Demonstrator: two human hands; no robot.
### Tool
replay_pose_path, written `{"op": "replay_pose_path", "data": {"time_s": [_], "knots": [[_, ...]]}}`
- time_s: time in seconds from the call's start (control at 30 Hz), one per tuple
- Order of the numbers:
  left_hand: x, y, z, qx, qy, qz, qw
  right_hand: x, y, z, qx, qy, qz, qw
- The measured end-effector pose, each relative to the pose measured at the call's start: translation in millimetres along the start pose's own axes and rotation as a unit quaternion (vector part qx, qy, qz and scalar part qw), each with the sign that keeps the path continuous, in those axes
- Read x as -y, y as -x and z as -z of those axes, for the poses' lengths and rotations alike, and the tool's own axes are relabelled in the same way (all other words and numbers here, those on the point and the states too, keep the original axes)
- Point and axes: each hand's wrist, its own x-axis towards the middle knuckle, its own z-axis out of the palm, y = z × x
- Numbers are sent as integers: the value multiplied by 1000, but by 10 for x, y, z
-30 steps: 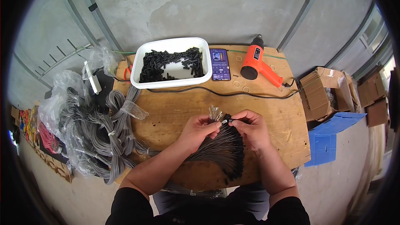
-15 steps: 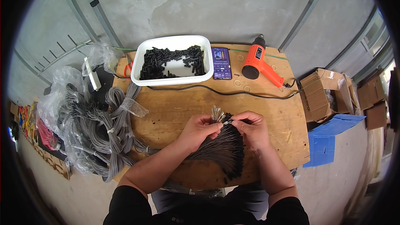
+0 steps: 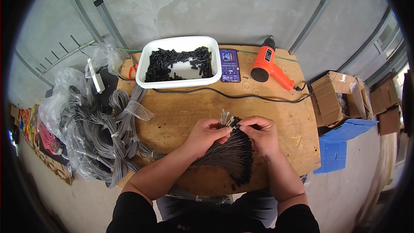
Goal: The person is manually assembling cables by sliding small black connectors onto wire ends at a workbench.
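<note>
A bundle of thin grey wires [image 3: 222, 153] fans out on the wooden table beneath my hands. Many wire ends along the fan's right edge carry black sleeves [image 3: 246, 164], while a cluster of bare metal terminals [image 3: 225, 118] stands up by my left fingers. My left hand [image 3: 208, 136] is closed, pinching wires just below those terminals. With thumb and forefinger, my right hand [image 3: 258, 134] pinches a small black sleeve [image 3: 236, 127] at the tip of one wire. The two hands' fingertips nearly meet. A white tub [image 3: 178, 84] behind them holds loose black sleeves [image 3: 161, 62].
An orange heat gun [image 3: 269, 65] lies at the back right, near a phone [image 3: 230, 65] and several rubber bands. Its black cord [image 3: 202, 89] crosses the table. Coiled grey wire bundles [image 3: 120, 133] and clear plastic fill the left. Cardboard boxes [image 3: 327, 99] stand right of the table.
Both hands stay in nearly the same place. The right fingertips and the sleeve have shifted very slightly, and the upright terminals lean a little more to the right.
</note>
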Motion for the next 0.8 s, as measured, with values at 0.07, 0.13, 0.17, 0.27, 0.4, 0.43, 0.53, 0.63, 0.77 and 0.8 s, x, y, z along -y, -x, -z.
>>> {"op": "replay_pose_path", "data": {"time_s": [0.07,0.13,0.17,0.27,0.4,0.43,0.53,0.63,0.77,0.8], "knots": [[-9,-6,0,-7,-5,3,1000,9,3,5,-11,-11,-2,1000],[7,-12,19,-11,-24,-3,1000,20,7,9,-24,-21,-4,1000],[19,-19,24,-9,-24,-3,1000,23,4,1,-27,-25,-2,999],[38,-4,57,-2,-34,-28,999,87,-10,-69,-29,-67,-38,997],[22,-5,0,-2,-40,-34,999,106,-42,58,-14,-184,-145,972],[13,0,-15,-10,-44,-31,999,102,-43,68,-14,-184,-144,972],[8,1,-22,10,-35,-35,999,94,-46,90,1,-192,-154,969],[10,0,-18,14,-48,-35,998,81,-48,96,17,-208,-168,964],[23,3,-11,13,-48,-36,998,89,-48,78,31,-199,-172,964],[11,11,-23,9,-46,-33,998,91,-46,79,31,-202,-172,964]]}}
